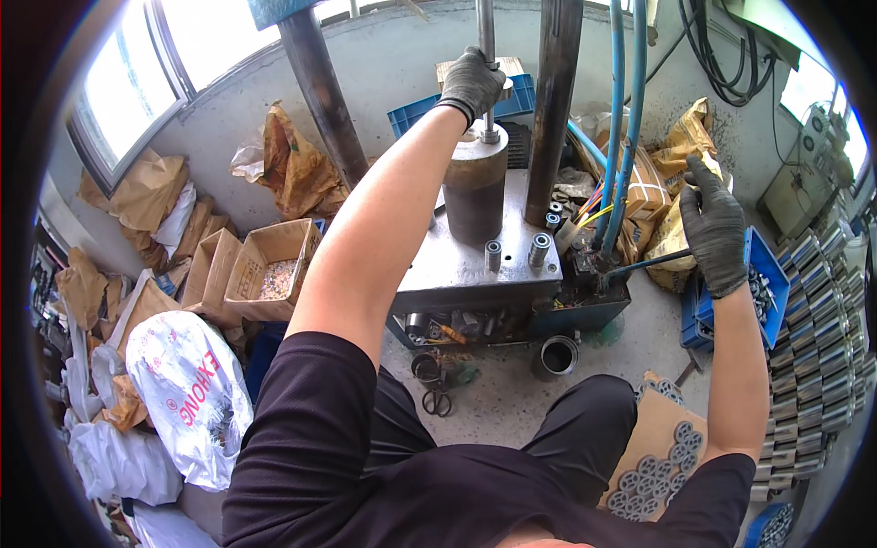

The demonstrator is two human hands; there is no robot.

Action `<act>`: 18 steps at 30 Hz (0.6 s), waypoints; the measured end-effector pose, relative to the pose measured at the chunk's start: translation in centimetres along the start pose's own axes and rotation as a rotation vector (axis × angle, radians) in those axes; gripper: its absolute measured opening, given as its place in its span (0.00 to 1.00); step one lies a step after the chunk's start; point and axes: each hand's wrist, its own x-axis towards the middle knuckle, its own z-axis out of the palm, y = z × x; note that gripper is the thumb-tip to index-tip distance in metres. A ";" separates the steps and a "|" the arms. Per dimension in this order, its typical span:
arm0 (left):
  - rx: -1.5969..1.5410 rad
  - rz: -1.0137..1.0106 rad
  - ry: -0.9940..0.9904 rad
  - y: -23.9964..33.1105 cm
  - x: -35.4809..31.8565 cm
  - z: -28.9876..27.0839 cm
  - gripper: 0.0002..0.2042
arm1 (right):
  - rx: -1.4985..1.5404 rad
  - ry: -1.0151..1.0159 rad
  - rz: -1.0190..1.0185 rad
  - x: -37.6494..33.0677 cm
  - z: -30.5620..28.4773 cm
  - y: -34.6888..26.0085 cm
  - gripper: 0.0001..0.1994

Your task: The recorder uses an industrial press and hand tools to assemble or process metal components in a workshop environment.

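Before me a press with two thick dark columns carries a metal bed plate (438, 269). A stout steel cylinder (475, 196) stands upright on that plate. Above it my left hand (470, 84), in a dark grey glove, is closed at the vertical steel rod (486, 27); a rounded metal edge shows beside its fingers, which are partly hidden. My right hand (715, 228), gloved likewise, is at the end of a dark lever (649, 262), palm against it and fingers stretched upward. Small steel sleeves (541, 245) stand at the plate's right corner.
Blue hoses (630, 119) run down beside the right column. Blue bins (754, 288) of metal parts and stacked steel cylinders (813, 338) stand at the right. Cardboard boxes (265, 265) and a white sack (189, 397) lie left. Ring parts (653, 475) cover cardboard near my knee.
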 end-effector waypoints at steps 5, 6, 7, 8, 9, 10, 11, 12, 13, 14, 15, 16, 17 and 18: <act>0.092 0.018 0.065 -1.1 0.9 0.8 0.16 | -0.139 0.028 -0.071 -3.4 -1.7 -0.7 0.24; 0.066 0.007 0.070 -1.3 1.0 1.0 0.17 | -0.140 0.028 -0.071 -4.7 -2.1 -1.1 0.24; 0.065 0.007 0.071 -1.5 1.0 1.2 0.17 | -0.103 -0.042 -0.022 -6.4 -2.6 -1.6 0.25; 0.054 0.019 0.068 -1.5 1.0 1.4 0.16 | -0.066 -0.109 0.027 -8.0 -3.2 -2.1 0.27; 0.055 0.027 0.070 -1.8 0.9 1.1 0.14 | -0.055 -0.108 0.021 -9.6 -3.4 -2.6 0.27; 0.050 0.030 0.072 -1.5 0.9 1.3 0.14 | -0.067 -0.295 0.031 -11.3 -4.2 -2.9 0.24; 0.086 0.035 0.077 -1.5 0.8 1.2 0.14 | -0.071 -0.482 0.038 -13.1 -4.8 -3.3 0.21; 0.136 0.036 0.086 -1.7 0.5 0.5 0.14 | -0.062 -0.670 0.037 -14.6 -4.9 -3.6 0.19; 0.105 0.038 0.080 -1.4 0.6 0.9 0.14 | -0.073 -0.778 0.026 -16.1 -5.5 -3.6 0.16; 0.099 0.045 0.079 -1.2 0.6 1.2 0.14 | -0.077 -0.885 0.015 -17.6 -5.6 -3.3 0.13; 0.060 0.037 0.066 -1.3 0.8 1.1 0.14 | -0.079 -0.880 0.016 -18.9 -5.5 -3.0 0.13; 0.023 0.029 0.055 -1.3 0.9 1.2 0.14 | -0.089 -0.972 -0.028 -20.0 -5.5 -2.7 0.12; 0.049 0.038 0.056 -1.5 1.0 1.3 0.14 | -0.097 -1.063 -0.077 -20.3 -5.3 -2.6 0.10; 0.051 0.043 0.061 -1.7 1.2 1.5 0.14 | -0.097 -1.056 -0.080 -20.2 -5.3 -2.5 0.10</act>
